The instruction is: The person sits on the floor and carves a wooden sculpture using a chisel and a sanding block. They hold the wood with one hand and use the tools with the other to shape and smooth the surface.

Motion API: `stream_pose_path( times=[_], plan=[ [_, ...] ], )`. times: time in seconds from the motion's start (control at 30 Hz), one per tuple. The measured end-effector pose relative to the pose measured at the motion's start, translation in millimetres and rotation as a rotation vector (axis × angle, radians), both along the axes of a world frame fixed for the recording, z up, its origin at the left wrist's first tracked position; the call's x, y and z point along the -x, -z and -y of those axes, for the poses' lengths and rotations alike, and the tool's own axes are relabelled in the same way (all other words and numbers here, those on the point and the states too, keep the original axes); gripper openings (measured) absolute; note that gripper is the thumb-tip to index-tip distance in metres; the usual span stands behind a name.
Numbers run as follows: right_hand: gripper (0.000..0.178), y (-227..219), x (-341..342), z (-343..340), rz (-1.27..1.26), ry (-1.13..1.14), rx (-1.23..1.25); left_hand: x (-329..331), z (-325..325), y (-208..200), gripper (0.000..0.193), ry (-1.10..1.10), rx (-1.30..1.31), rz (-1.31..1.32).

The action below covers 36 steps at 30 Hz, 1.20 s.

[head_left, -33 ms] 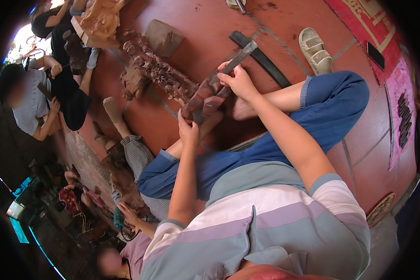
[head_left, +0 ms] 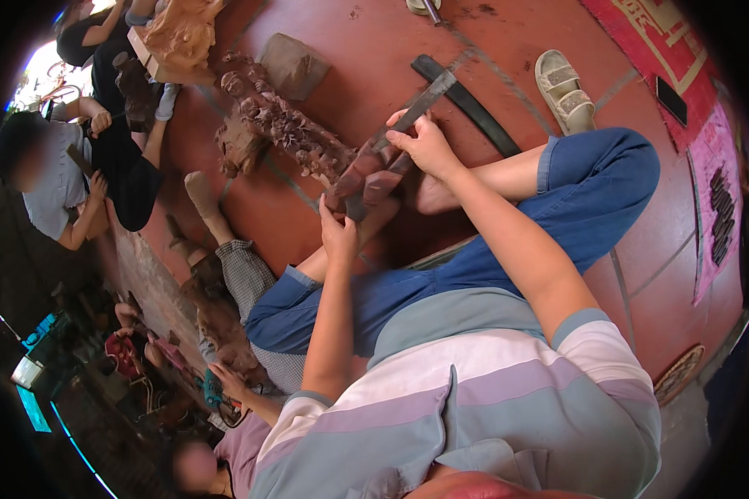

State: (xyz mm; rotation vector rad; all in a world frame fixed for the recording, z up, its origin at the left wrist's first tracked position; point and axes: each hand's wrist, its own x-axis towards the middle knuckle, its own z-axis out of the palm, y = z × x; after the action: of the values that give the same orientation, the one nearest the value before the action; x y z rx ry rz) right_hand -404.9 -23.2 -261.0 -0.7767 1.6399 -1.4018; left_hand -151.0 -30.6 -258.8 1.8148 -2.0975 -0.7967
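A dark reddish-brown wood carving (head_left: 283, 125), with figures and leafy shapes cut into it, lies on the floor, its near end by my crossed feet. Across that end runs a flat grey metal bar (head_left: 429, 101), resembling a file. My right hand (head_left: 424, 145) grips its far part, thumb on top and fingers round the edge. At the near end, my left hand (head_left: 339, 235) is closed with fingertips by the bar's grey tip. The bar's middle is partly hidden among the carved facets.
Beyond the carving sit a wooden block (head_left: 293, 66) and a black sheath-like strip (head_left: 466, 106). A sandal (head_left: 564, 91) and a phone (head_left: 671, 100) on a red mat lie to the right. Co-workers sit at left; one holds a green power tool (head_left: 213, 387).
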Motion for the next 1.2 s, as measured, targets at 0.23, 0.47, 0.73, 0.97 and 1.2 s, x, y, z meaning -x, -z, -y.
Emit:
stream_pose_path(
  times=[0.23, 0.47, 0.73, 0.97, 1.2],
  plan=[
    [0.019, 6, 22, 38, 0.248, -0.233, -0.133, 3, -3, 6, 0.052, -0.053, -0.186, 0.286],
    [0.013, -22, 8, 37, -0.009, -0.412, 0.012, 6, 2, -4, 0.055, -0.051, -0.264, 0.309],
    [0.015, -7, 7, 36, -0.204, -0.300, -0.049, 14, -4, 1, 0.065, -0.105, -0.195, 0.335],
    [0.015, -3, 11, 52, 0.188, -0.239, -0.085, 19, 5, 1, 0.065, -0.094, -0.166, 0.360],
    [0.020, -36, 7, 51, 0.341, -0.149, -0.269, 17, 2, 3, 0.064, -0.089, -0.165, 0.402]
  ],
)
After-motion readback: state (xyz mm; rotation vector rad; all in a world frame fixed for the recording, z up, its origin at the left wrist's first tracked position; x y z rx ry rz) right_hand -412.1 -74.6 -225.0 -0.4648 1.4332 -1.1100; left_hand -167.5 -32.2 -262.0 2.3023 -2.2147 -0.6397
